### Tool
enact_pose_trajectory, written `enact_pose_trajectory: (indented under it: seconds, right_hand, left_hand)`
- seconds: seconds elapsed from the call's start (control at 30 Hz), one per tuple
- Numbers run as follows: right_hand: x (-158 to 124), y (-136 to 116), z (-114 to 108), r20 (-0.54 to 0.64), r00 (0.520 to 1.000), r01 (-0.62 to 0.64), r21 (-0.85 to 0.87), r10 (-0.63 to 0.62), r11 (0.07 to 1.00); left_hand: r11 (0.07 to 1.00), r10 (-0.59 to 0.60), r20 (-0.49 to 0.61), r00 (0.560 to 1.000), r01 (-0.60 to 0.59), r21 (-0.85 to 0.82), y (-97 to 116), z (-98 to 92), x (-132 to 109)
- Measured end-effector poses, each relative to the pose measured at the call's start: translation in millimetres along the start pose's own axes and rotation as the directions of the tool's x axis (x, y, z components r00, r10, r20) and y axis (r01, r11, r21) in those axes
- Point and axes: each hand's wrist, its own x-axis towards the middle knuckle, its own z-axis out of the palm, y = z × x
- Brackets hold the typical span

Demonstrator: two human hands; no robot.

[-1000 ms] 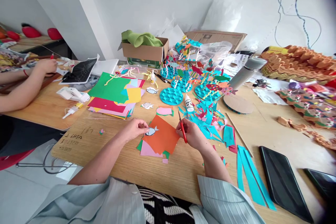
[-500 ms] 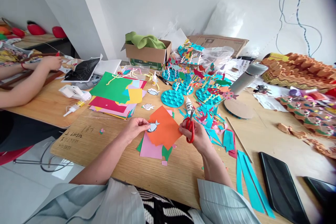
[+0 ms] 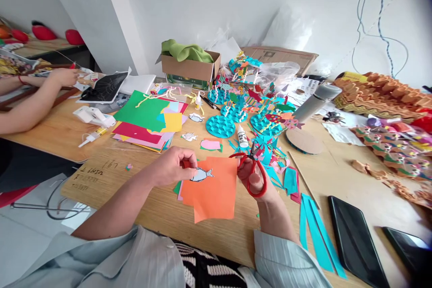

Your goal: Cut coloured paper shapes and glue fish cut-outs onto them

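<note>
My left hand (image 3: 177,166) pinches a pale blue paper fish cutout (image 3: 202,174) at its head end, over a sheet of orange paper (image 3: 216,198); whether it grips the paper too is hard to tell. In my right hand (image 3: 254,180) are red-handled scissors (image 3: 258,186), their blades pointing away from me, and its fingertips also hold the orange paper's upper right corner. Pink and green paper edges show beneath the sheet. Two more fish cutouts, a white one (image 3: 189,137) and a bluish one (image 3: 196,118), lie beyond my left hand.
Coloured paper (image 3: 141,112) is stacked at the left. Blue bumpy discs (image 3: 220,126), a glue bottle (image 3: 242,137) and blue scraps sit ahead. At the right are a black phone (image 3: 357,234) and a grey flask (image 3: 317,101). Another person's arm (image 3: 37,103) is at far left.
The orange paper has turned and come nearer to me, its fish cutout now tail to the right. My right hand has rolled over with the scissors. A pink piece beyond the sheet is uncovered.
</note>
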Motion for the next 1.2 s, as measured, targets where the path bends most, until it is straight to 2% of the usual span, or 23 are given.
enact_pose_trajectory:
  seconds: [0.1,0.27,0.33,0.4,0.5,0.57,0.67,0.77,0.9,0.97,1.2]
  right_hand:
    - [0.3,-0.6,1.9,0.016,0.999,0.025,0.132,-0.028,0.991]
    - [3.9,-10.8,0.7,0.188,0.982,-0.053,0.284,-0.001,0.957]
    - [5.3,-20.9,1.1,0.230,0.972,-0.105,0.261,0.044,0.960]
    - [6.4,-33.7,4.5,0.247,0.963,-0.148,0.134,0.112,0.980]
    - [7.6,-51.6,14.8,0.212,0.962,-0.147,-0.123,0.171,0.981]
    - [8.5,-58.3,22.7,0.196,0.962,-0.161,-0.163,0.192,0.973]
    - [10.8,-59.2,30.9,0.141,0.966,-0.200,-0.119,0.216,0.972]
    - [15.2,-52.1,33.1,0.014,0.978,-0.208,-0.058,0.209,0.976]
    - [22.3,-35.3,32.6,-0.147,0.968,-0.204,0.004,0.203,0.979]
    - [24.8,-25.8,32.9,-0.181,0.961,-0.210,0.007,0.207,0.978]
    - [26.4,-6.2,33.0,-0.227,0.945,-0.242,-0.008,0.234,0.970]
  left_hand:
    - [0.997,-0.053,0.055,0.997,0.050,0.050,-2.7,5.5,4.9]
    - [0.995,-0.079,0.217,0.973,0.064,0.075,5.4,11.1,8.3]
    - [0.995,-0.068,0.250,0.966,0.048,0.088,10.0,12.1,9.1]
    - [0.995,-0.046,0.249,0.967,0.022,0.098,10.7,13.7,10.9]
    - [0.996,-0.001,0.218,0.976,-0.018,0.086,4.2,17.6,15.2]
    - [0.995,0.033,0.194,0.980,-0.050,0.082,-1.6,20.2,18.8]
    - [0.998,0.052,0.146,0.988,-0.057,0.030,-7.4,20.9,25.2]
    - [0.988,-0.002,0.110,0.994,0.019,-0.153,-12.4,17.1,33.5]
    - [0.915,-0.033,0.168,0.985,0.097,-0.391,-25.3,14.4,46.1]
    - [0.899,-0.044,0.186,0.982,0.120,-0.421,-33.4,16.7,51.3]
    - [0.901,-0.054,0.134,0.990,0.106,-0.420,-50.5,26.3,58.2]
